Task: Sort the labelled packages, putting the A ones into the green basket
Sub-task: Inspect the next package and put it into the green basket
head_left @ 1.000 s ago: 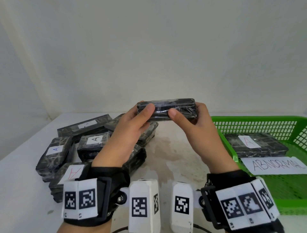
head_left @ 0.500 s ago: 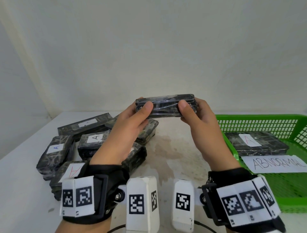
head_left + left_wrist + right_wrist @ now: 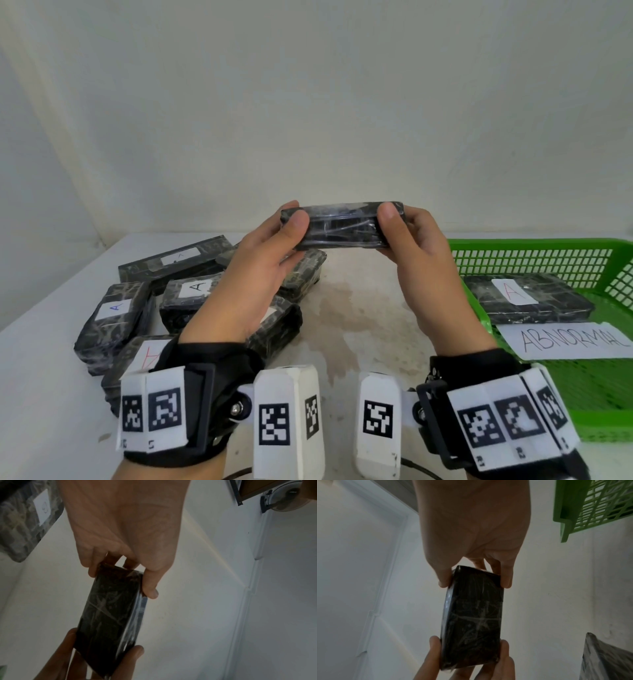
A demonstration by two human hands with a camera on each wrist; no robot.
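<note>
My left hand (image 3: 253,270) and right hand (image 3: 419,263) each grip an end of the black package (image 3: 342,224), held above the surface (image 3: 359,308).

Below me the stained white table (image 3: 359,329) carries a heap of wrapped packages (image 3: 191,298) left, the green basket (image 3: 613,407) right.
</note>
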